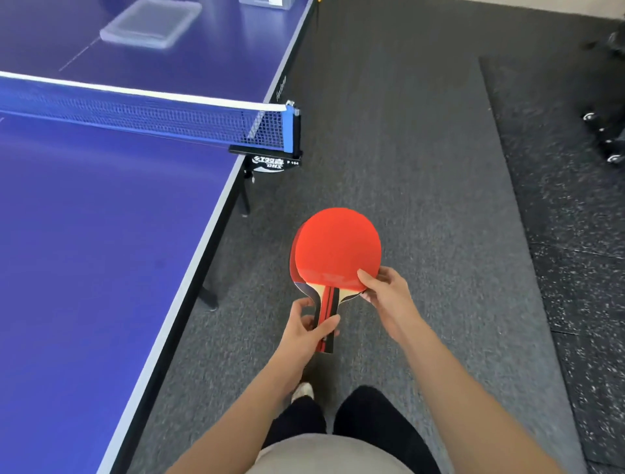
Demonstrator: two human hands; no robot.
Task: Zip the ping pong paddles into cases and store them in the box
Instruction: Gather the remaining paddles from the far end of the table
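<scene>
I have two ping pong paddles (336, 250) stacked face to face, held in the air over the grey carpet (422, 169) at lower centre of the frame, just right of the blue table (101, 220) edge. My left hand (309, 330) is closed around the handles (327, 321), thumb across the top and fingers curled under. My right hand (385, 292) pinches the lower right rim of the blades, thumb on the red rubber, fingers beneath. The long axis runs nearly straight up the frame: handles point down toward my body, round blades point up and away, tilted a touch right. The top red face looks at the camera; the second paddle peeks out along the left edge, slightly offset, so the stack isn't flush. I judge them light and stiff, wood blades with grippy rubber faces, not fragile, but the two could slide or fan apart if I loosen up. Best hold is the handles as a pair, plus a rim pinch to keep the blades aligned; better off the rubber faces. At upper left of the frame, past the net (152, 115), a flat grey thing (148, 23) lies on the table, possibly a case, too blurred to tell. A clear container edge (267, 4) shows at the top edge, maybe the box. Nothing is zipped yet.
</scene>
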